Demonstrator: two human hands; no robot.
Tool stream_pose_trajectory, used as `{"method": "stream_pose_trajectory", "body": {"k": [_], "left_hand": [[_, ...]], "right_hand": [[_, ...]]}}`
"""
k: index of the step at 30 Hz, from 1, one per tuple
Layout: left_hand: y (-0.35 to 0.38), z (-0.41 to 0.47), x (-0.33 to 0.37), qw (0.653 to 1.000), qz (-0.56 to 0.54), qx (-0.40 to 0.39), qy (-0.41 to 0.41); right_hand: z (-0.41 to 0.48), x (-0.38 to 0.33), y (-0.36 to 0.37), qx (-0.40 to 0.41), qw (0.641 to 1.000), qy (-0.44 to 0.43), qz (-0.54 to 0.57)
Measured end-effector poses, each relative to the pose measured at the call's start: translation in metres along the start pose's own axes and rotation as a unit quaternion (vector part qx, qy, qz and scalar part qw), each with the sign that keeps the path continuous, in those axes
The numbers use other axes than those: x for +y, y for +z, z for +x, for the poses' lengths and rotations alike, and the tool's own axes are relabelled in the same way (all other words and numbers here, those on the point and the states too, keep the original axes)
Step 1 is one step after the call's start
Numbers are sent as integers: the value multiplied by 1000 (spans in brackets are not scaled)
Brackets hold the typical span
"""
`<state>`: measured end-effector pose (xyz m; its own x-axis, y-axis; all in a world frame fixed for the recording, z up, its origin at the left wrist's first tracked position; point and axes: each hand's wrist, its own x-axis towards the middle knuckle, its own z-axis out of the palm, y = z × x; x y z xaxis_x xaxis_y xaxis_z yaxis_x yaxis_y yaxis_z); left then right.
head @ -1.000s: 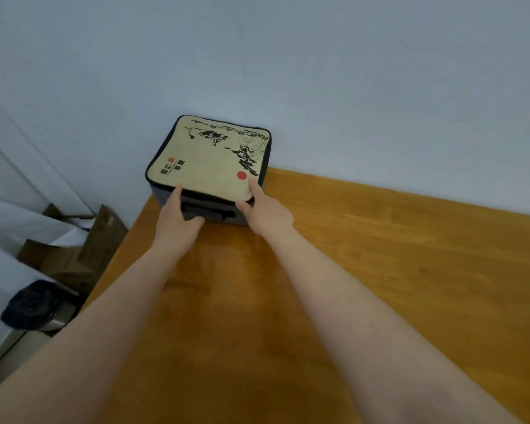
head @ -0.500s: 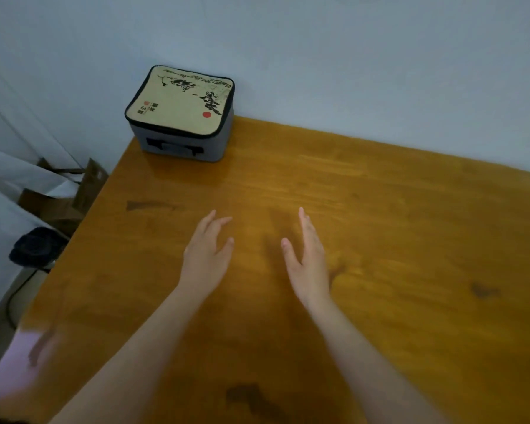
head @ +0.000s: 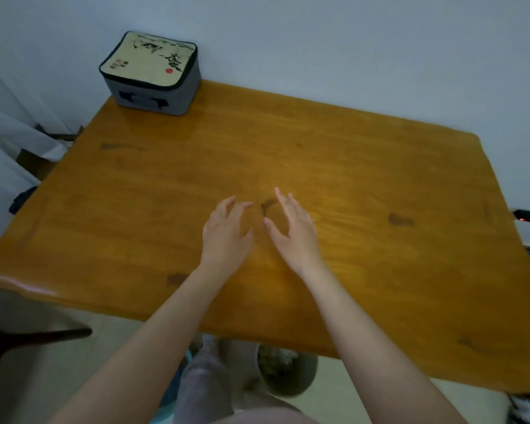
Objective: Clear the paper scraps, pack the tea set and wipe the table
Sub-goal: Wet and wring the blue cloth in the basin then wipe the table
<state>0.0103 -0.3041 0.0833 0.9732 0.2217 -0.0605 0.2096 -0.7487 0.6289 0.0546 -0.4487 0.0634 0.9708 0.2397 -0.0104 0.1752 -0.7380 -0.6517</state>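
Observation:
A grey zipped tea set case (head: 153, 73) with a cream lid and ink painting stands shut at the far left corner of the wooden table (head: 380, 179), against the wall. My left hand (head: 227, 234) and my right hand (head: 291, 229) hover side by side over the middle of the table, fingers spread, holding nothing. Both are well apart from the case. No paper scraps or cloth show on the tabletop.
A grey bin (head: 285, 374) with crumpled scraps inside stands on the floor under the near table edge. A dark chair (head: 19, 328) is at the left. Cardboard boxes (head: 37, 160) lie beyond the left edge. A small black device (head: 524, 215) sits off the right edge.
Both hands let go of the case at the far corner and drew back to the middle of the table. The view pulled back and now shows the near edge and the bin.

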Motion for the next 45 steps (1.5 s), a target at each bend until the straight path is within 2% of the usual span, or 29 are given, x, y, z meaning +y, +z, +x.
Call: {"method": "stream_pose_trajectory", "body": {"k": [4,8,13,17,24,28,33,38,45], "left_hand": [[9,-41,23,1000,-25,-16,-1],[11,-81,31,999,-37,1,-14],[1,-119,12,996,-53,30,-58],[-12,-147,-16,987,-82,85,-111],[-42,-227,-81,957,-116,176,-198],[-55,-284,-117,918,-138,234,-289],[-53,-341,-148,892,-137,270,-336],[-34,-384,-173,870,-146,264,-390],[22,-418,-177,836,-162,242,-466]], "right_hand": [[-26,7,-16,-15,1000,-17,-16],[-54,4,-17,-43,998,-31,-22],[-77,-11,-8,-68,996,-53,-38],[-96,-37,7,-86,990,-98,-54],[-136,-103,57,-148,964,-211,-70],[-169,-136,91,-188,943,-263,-76],[-208,-156,124,-218,925,-308,-52],[-234,-160,156,-257,906,-333,-55],[-249,-130,181,-324,878,-341,-86]]}}
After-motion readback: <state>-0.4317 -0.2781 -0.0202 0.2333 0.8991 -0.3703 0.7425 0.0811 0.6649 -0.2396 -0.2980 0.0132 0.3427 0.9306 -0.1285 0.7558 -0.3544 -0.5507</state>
